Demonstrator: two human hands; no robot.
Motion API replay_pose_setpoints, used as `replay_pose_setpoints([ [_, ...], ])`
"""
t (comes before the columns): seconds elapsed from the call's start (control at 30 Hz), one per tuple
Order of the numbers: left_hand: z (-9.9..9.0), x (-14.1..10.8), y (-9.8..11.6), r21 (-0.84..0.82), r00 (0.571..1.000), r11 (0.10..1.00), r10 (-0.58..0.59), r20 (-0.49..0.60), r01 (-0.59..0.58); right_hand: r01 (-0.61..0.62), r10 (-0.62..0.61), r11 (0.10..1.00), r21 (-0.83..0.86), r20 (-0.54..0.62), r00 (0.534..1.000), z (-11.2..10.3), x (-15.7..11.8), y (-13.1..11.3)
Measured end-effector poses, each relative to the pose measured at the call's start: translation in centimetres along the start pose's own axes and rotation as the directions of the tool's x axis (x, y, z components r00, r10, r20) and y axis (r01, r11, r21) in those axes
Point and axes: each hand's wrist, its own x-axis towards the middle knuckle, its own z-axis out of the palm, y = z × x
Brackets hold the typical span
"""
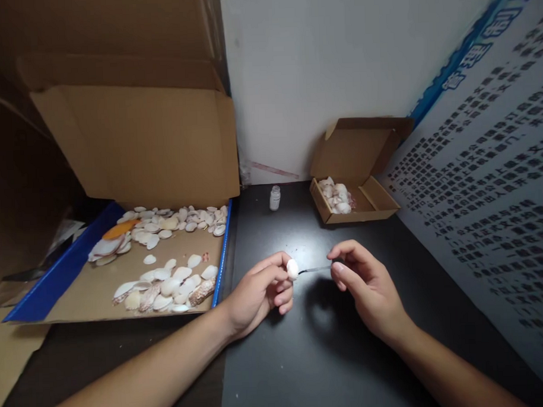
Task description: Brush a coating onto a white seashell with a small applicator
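Note:
Between the thumb and forefinger of my left hand [265,284] sits a small white seashell [292,269]. My right hand [368,289] pinches one end of a thin grey stick [316,269] with a dark tip; its exact kind is too small to tell. The stick lies almost level, its dark tip close beside the shell. Whether tip and shell touch, I cannot tell. Both hands are raised over the black table [268,370]. Beyond them a small glass vial [275,198] stands upright, without a visible cap.
On the left, a blue-sided cardboard box [229,229] lies open with many loose seashells and an orange piece [121,229] in it. A small open carton [356,217] with white shells stands at the back right. A white wall and a printed poster [484,178] border the table.

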Motion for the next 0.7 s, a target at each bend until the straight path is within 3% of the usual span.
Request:
replay_pose_setpoints([
  [0.7, 0.0, -0.3, -0.2, 0.062, 1.000, 0.998, 0.019, 0.020, -0.020, -0.002, 0.000, 0.998, 0.061, 0.033, 0.999, -0.1, 0.2, -1.1],
])
